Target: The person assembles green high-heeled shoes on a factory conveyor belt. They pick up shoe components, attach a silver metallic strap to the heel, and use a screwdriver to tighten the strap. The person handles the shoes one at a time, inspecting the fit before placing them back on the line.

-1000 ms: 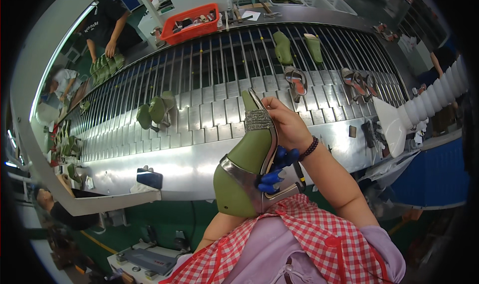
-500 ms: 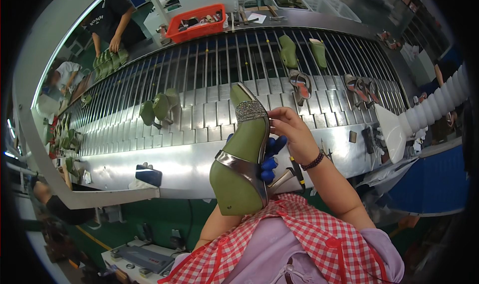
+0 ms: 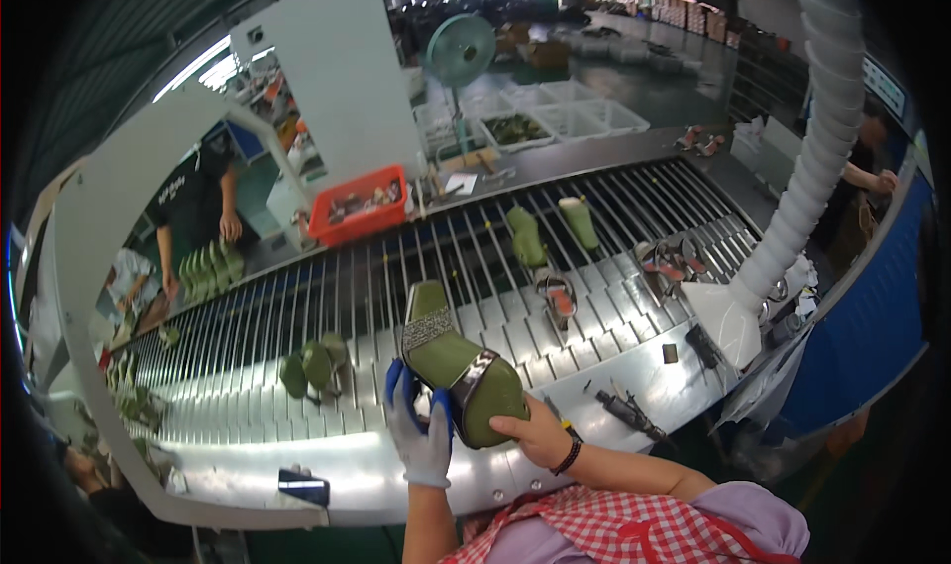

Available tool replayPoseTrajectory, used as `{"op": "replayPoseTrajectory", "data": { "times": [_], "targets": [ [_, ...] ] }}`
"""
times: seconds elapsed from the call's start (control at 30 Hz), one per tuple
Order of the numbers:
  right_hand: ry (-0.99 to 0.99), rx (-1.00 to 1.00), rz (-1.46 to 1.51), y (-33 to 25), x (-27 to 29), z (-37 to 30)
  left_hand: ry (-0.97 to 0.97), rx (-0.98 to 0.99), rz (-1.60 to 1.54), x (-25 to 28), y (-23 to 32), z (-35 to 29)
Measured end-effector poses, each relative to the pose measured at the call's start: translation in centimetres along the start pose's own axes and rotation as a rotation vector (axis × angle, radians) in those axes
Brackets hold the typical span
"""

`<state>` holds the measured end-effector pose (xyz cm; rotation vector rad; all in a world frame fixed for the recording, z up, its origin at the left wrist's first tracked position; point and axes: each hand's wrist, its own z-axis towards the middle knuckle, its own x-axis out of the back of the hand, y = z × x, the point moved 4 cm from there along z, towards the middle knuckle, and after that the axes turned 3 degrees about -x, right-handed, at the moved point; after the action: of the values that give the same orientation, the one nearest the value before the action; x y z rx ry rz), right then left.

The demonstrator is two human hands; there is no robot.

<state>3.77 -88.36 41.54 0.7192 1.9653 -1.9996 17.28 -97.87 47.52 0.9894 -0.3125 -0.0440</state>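
A green shoe last (image 3: 466, 366) wears a high-heeled sandal with a glittery band (image 3: 426, 331) and a shiny metallic strap (image 3: 477, 371). My right hand (image 3: 540, 433) is bare and grips the last's thick near end, thumb on top. Beside the sandal's left side is my left hand (image 3: 421, 440), in a grey glove with blue fingers. Its fingers are stretched and apart, with a pale bit showing between them that may be the heel. The sandal's underside is hidden.
The slatted metal conveyor (image 3: 436, 257) carries more green lasts (image 3: 525, 235) and sandals (image 3: 558, 297). A phone (image 3: 303, 487) and a black tool (image 3: 631, 412) lie on the metal ledge. An orange-red basket (image 3: 359, 205) stands beyond, and a white duct (image 3: 817, 118) hangs at right.
The last with its sandal has been turned over to another side and moved left. My right hand has gone from the band to the thick end; my left hand has come out from behind. The view has tilted up.
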Motion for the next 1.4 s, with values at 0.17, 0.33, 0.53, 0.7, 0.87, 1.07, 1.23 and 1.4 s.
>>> {"op": "replayPoseTrajectory", "data": {
  "times": [0.17, 0.33, 0.53, 0.7, 0.87, 1.07, 1.23, 1.4],
  "targets": [
    [0.011, 0.025, 0.293, 0.7, 0.0, 0.4, 0.384, 0.318, -0.717, -0.6, -5.2, -2.4],
    [0.001, 0.043, -0.178, -0.9, -0.3, -0.6, 0.217, 0.755, -1.374, -3.8, -4.6, -3.1],
    [0.077, -0.042, -0.245, 0.8, -1.4, -0.7, 0.365, 0.554, -1.117, -1.2, -6.4, -2.5],
    [0.025, 0.011, -0.140, 1.2, -1.9, -1.0, 0.290, 0.483, -1.048, -0.7, -6.3, -1.8],
    [-0.016, 0.059, -0.206, 2.0, -0.5, -0.6, 0.414, 0.686, -1.107, -0.3, -4.7, -1.6],
    [0.001, 0.085, -0.262, 3.2, -0.9, -1.6, 0.257, 0.561, -1.079, -0.4, -8.2, -1.8],
    [-0.083, -0.019, -0.278, 2.5, -0.5, -0.6, 0.292, 0.733, -1.115, 0.0, -7.2, -2.2],
    [-0.247, -0.293, 0.210, 4.1, -1.1, -0.6, 0.227, 0.674, -1.257, -0.3, -9.1, -3.4]
  ]
}}
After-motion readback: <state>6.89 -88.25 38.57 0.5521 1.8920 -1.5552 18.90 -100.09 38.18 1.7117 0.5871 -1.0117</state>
